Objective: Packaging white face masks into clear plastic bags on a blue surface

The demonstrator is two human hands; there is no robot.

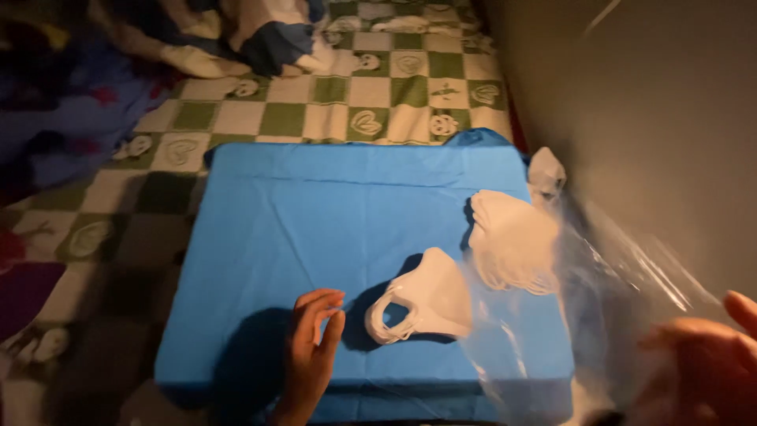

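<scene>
- The blue surface [315,213] lay bare across its far and left parts.
- 2 white mask piles [430,296] [512,241] and a clear plastic bag [599,315] crowded its near right.

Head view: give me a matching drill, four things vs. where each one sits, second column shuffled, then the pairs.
Things:
1. left hand
2. right hand
3. single white mask
4. stack of white masks

Places:
A. at the clear plastic bag, right edge of the view
B. on the blue cloth, just left of the single mask
C. partly under the clear plastic, toward the wall
D. middle of the blue cloth, ear loops toward the left hand

Pairs: 1-B, 2-A, 3-D, 4-C
</scene>
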